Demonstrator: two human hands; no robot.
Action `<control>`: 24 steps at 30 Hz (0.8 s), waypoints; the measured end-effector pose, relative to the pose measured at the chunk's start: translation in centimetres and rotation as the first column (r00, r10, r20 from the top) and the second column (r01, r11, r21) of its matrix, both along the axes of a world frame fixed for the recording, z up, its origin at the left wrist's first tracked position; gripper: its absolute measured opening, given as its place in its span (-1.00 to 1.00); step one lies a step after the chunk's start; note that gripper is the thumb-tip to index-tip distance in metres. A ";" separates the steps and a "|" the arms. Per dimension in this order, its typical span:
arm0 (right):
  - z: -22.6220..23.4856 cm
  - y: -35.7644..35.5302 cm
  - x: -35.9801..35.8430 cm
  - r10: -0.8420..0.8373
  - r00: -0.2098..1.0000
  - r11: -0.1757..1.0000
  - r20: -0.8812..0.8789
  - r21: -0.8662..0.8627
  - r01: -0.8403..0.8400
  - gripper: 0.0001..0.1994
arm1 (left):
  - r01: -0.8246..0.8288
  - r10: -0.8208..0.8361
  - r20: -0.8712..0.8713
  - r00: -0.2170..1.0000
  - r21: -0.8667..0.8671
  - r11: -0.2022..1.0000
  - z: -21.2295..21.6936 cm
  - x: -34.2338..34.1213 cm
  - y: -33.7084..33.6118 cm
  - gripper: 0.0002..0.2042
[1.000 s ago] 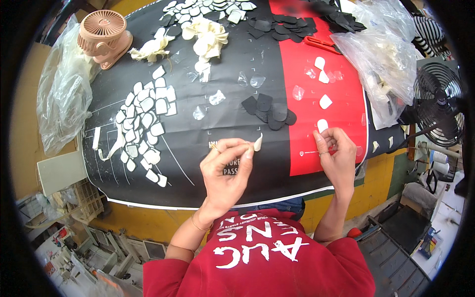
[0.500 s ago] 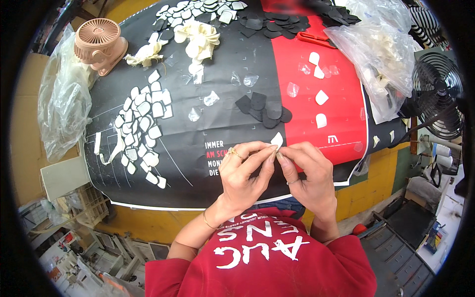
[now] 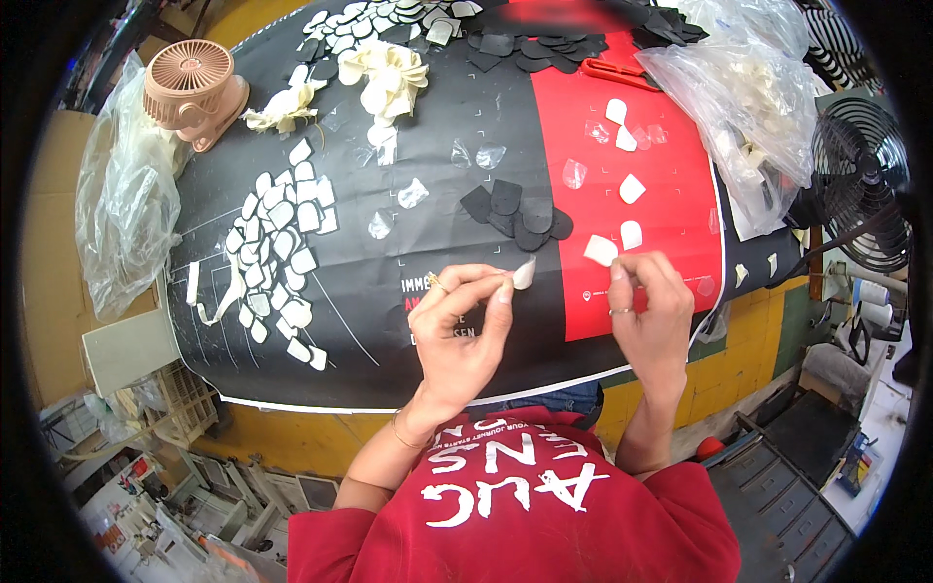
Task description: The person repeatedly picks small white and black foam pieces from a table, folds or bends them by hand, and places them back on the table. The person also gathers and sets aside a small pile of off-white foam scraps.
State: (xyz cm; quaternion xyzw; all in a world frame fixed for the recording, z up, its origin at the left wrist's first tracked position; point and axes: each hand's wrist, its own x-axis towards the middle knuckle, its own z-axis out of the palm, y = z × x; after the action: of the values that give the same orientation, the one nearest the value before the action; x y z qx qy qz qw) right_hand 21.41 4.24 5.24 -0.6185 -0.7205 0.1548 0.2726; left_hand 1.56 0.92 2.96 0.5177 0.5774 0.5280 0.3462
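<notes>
My left hand (image 3: 459, 330) pinches a thin whitish film piece (image 3: 525, 274) between thumb and forefinger, above the dark part of the sheet. To its right, my right hand (image 3: 653, 309) is closed on the lower edge of a white patch (image 3: 599, 250) with a rounded end, over the red part. Close above that patch lies another white patch (image 3: 631, 234), with one more (image 3: 632, 188) farther up. Between and beyond the hands sits a small group of black patches (image 3: 532, 219). Crumpled clear film scraps (image 3: 413, 193) are scattered to the left of them.
Many white patches with dark edges (image 3: 282, 243) spread over the left of the sheet. Cream pieces (image 3: 384, 83) and black patches (image 3: 544, 49) are heaped at the back. A small fan (image 3: 190, 87) stands far left; plastic bags (image 3: 734, 136), red-handled tool (image 3: 619, 75) and black fan (image 3: 860, 180) are right.
My hands, earlier together at one white piece, have moved apart. The left now holds the film piece; the right has moved right and holds the white patch over the red area.
</notes>
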 end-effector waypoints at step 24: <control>1.7 -1.9 -3.4 0.213 0.946 0.968 -0.246 -0.078 -0.238 -0.91 | 0.086 0.004 -0.346 0.938 0.243 0.966 -0.6 1.6 -0.4 -0.77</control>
State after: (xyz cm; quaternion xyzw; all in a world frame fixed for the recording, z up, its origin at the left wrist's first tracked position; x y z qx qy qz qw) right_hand 18.04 2.32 6.96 -0.5227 -0.7399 0.2955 0.3033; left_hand 3.20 0.57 2.33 0.6539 0.5453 0.4920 0.1819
